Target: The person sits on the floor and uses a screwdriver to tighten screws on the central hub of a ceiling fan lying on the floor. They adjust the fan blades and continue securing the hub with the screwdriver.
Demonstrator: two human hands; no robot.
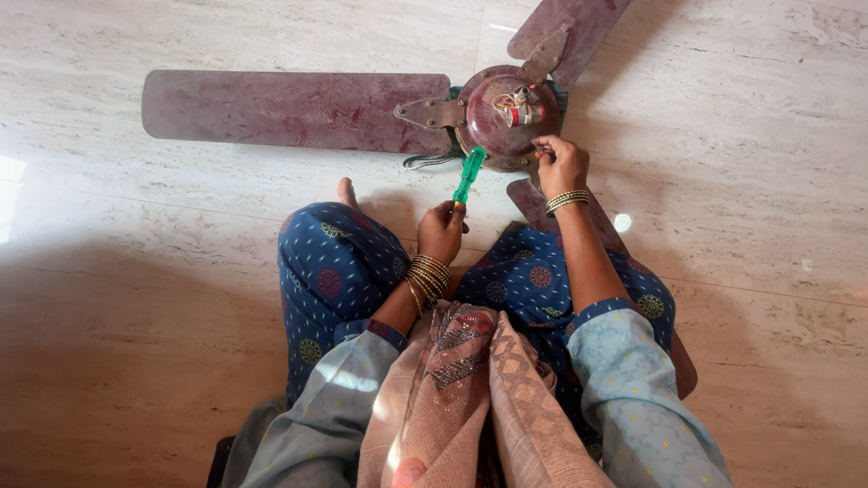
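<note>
A dusty maroon ceiling fan lies on the floor in front of my knees, its round motor hub (pixel 502 113) facing up with wires showing at the centre. My left hand (pixel 440 231) is closed around a green-handled screwdriver (pixel 469 174), whose tip points up toward the hub's near edge. My right hand (pixel 560 165) rests on the hub's near right rim, fingers curled against it. One long blade (pixel 289 110) stretches left, another blade (pixel 565 27) runs up and right, and a third blade (pixel 542 206) passes under my right forearm.
Pale marble floor tiles (pixel 741 181) surround the fan. I sit cross-legged in blue patterned trousers (pixel 339 271), a beige scarf (pixel 470 389) hanging over my lap. A bare foot (pixel 347 192) shows near the left knee.
</note>
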